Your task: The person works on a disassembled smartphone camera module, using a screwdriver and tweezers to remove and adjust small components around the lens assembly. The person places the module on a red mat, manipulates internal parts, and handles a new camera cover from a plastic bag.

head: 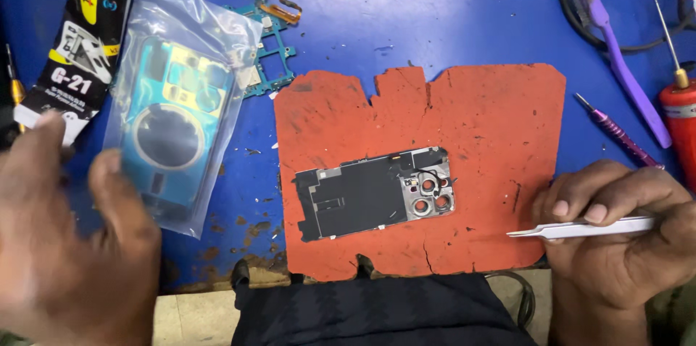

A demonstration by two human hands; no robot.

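A clear plastic bag (pixel 177 99) holding a teal frame lay far left, beside a black-and-yellow glue tube (pixel 80 49). The left hand (pixel 69 244) hovered open nearby; the right hand (pixel 623 234) pinched white tweezers (pixel 580 228), right of a dark phone midframe (pixel 377 192) on the orange mat (pixel 493 121).

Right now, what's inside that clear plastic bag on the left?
The clear plastic bag holds a teal phone back frame with a dark ring in its middle. Its lower corner is hidden behind the left hand, and glare blurs finer detail.
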